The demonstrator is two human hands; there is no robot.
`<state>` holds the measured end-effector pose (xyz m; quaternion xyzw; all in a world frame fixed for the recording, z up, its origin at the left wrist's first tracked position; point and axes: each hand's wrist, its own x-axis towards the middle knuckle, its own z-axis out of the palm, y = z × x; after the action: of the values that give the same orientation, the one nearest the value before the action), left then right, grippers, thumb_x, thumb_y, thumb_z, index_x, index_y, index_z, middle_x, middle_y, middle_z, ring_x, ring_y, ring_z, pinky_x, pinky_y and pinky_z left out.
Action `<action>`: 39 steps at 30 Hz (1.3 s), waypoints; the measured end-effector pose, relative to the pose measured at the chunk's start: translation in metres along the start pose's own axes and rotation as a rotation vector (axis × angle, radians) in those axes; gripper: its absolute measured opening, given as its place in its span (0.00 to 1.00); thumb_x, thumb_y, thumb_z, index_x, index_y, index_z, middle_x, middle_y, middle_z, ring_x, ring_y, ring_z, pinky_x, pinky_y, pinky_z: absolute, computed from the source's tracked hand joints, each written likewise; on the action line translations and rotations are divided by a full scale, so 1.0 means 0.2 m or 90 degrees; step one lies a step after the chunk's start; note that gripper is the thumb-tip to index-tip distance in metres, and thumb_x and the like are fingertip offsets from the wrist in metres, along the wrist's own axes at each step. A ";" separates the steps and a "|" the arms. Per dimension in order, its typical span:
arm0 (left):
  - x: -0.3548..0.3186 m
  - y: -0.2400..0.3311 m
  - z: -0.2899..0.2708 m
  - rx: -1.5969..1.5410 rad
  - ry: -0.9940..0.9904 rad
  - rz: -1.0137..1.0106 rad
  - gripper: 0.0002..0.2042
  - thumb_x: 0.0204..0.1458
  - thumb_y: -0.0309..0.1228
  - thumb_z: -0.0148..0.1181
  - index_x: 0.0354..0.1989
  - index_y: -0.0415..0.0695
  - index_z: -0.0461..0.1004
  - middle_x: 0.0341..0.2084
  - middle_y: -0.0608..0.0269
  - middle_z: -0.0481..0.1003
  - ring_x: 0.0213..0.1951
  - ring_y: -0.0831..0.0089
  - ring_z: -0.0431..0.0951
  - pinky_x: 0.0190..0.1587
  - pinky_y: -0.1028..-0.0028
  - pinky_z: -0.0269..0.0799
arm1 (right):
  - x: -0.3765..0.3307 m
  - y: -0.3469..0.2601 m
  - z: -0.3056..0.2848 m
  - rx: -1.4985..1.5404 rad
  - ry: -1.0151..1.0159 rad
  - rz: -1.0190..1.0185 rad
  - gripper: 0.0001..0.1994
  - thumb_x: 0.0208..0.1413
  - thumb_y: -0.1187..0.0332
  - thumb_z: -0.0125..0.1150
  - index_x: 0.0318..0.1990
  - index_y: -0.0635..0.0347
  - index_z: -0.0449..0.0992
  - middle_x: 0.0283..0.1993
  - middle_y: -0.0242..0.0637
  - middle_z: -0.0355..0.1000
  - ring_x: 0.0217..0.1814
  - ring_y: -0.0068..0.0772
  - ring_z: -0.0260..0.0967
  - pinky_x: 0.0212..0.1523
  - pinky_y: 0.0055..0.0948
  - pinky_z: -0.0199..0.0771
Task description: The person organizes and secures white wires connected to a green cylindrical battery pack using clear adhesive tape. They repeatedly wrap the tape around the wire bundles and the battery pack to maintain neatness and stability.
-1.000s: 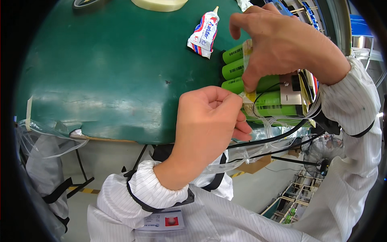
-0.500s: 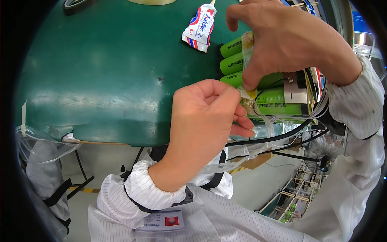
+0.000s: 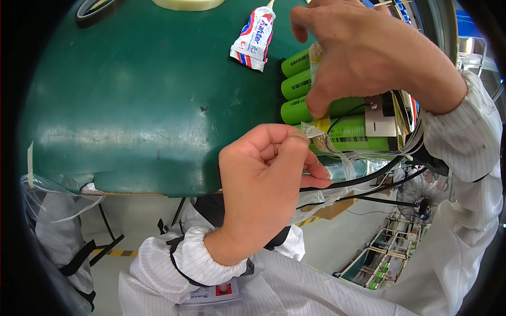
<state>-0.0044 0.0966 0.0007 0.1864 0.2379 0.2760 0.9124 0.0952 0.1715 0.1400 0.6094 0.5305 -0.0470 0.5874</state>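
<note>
A battery pack of several green cylindrical cells [image 3: 297, 86] lies at the right end of the green table. Strips of yellowish tape and clear tape [image 3: 319, 135] cross the cells, and thin white wires run along the near side. My left hand [image 3: 263, 176] is closed, thumb and forefinger pinching the loose end of the clear tape at the pack's near corner. Arched over the top of the pack, my right hand [image 3: 369, 60] grips it, thumb pressed on the tape and fingers reaching to the far side. The palm hides the middle cells.
A white, red and blue tube [image 3: 254, 39] lies left of the pack. Beyond it are a black ring-shaped roll [image 3: 98, 12] and a pale tape roll [image 3: 188, 3]. Clear plastic hangs off the table's near edge. A fan [image 3: 424, 205] stands below right.
My left hand has come slightly nearer to me, and the clear tape end now shows pulled out from the pack. My right hand keeps its hold; the view has shifted a little.
</note>
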 end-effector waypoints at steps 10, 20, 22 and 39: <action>0.00 0.03 -0.01 -0.041 -0.024 -0.071 0.09 0.58 0.27 0.50 0.35 0.30 0.71 0.25 0.54 0.73 0.27 0.61 0.81 0.30 0.58 0.84 | -0.14 0.02 0.02 0.244 0.222 -0.072 0.34 0.46 0.48 0.68 0.49 0.73 0.73 0.52 0.55 0.69 0.60 0.55 0.61 0.58 0.55 0.65; -0.01 0.01 0.00 0.007 -0.021 -0.003 0.08 0.58 0.23 0.47 0.31 0.31 0.71 0.23 0.56 0.72 0.24 0.62 0.80 0.29 0.59 0.84 | -0.16 0.04 -0.01 0.153 0.186 -0.094 0.33 0.48 0.49 0.63 0.48 0.76 0.71 0.49 0.56 0.69 0.59 0.55 0.62 0.57 0.54 0.64; -0.02 -0.02 0.00 0.033 -0.031 0.018 0.08 0.58 0.22 0.47 0.31 0.31 0.71 0.23 0.56 0.72 0.25 0.62 0.80 0.29 0.60 0.84 | -0.13 -0.01 0.02 0.122 0.178 -0.039 0.33 0.49 0.48 0.63 0.49 0.75 0.71 0.50 0.57 0.68 0.60 0.55 0.61 0.58 0.54 0.62; 0.05 0.08 -0.02 0.008 -0.061 -0.201 0.21 0.57 0.45 0.53 0.28 0.35 0.71 0.18 0.53 0.73 0.20 0.58 0.80 0.24 0.60 0.82 | -0.18 0.04 0.00 0.179 0.184 -0.084 0.36 0.47 0.49 0.67 0.57 0.71 0.68 0.55 0.56 0.66 0.64 0.54 0.58 0.63 0.54 0.59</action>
<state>-0.0052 0.1166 0.0019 0.1656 0.2223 0.1186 0.9534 0.0849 0.1515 0.1700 0.6499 0.6362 -0.0712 0.4097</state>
